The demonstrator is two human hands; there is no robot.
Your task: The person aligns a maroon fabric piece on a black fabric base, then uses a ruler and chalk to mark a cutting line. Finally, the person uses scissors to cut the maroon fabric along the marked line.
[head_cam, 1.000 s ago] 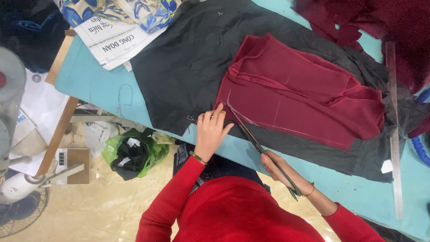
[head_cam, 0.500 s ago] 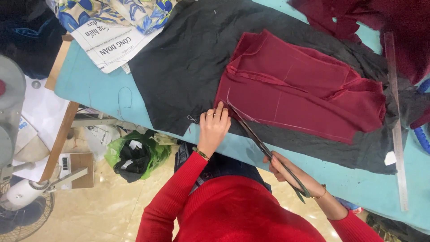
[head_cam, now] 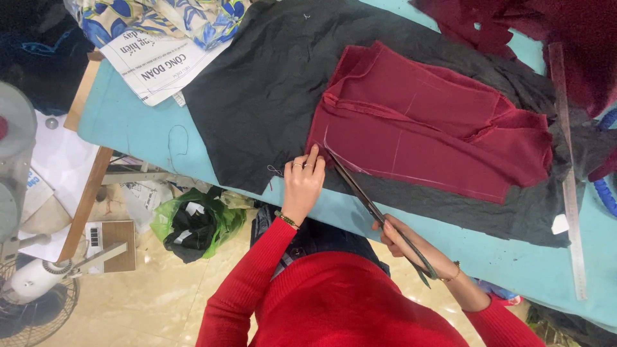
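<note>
Two layers lie under our scissors (head_cam: 376,209): the dark red fabric piece (head_cam: 424,128), chalk-marked, on top of the black cloth (head_cam: 270,96). Blades point to 11 o'clock, tips at the red piece's lower-left corner, so the cut has barely begun. Our right hand (head_cam: 411,247) is closed around the handles; our left hand (head_cam: 303,183) presses flat, holding nothing. At 3 o'clock a long ruler (head_cam: 569,186) rests on the teal bench (head_cam: 128,122).

The scissors (head_cam: 379,218) handles are hidden inside the right hand (head_cam: 411,247); the fan (head_cam: 29,289) is cut off.
</note>
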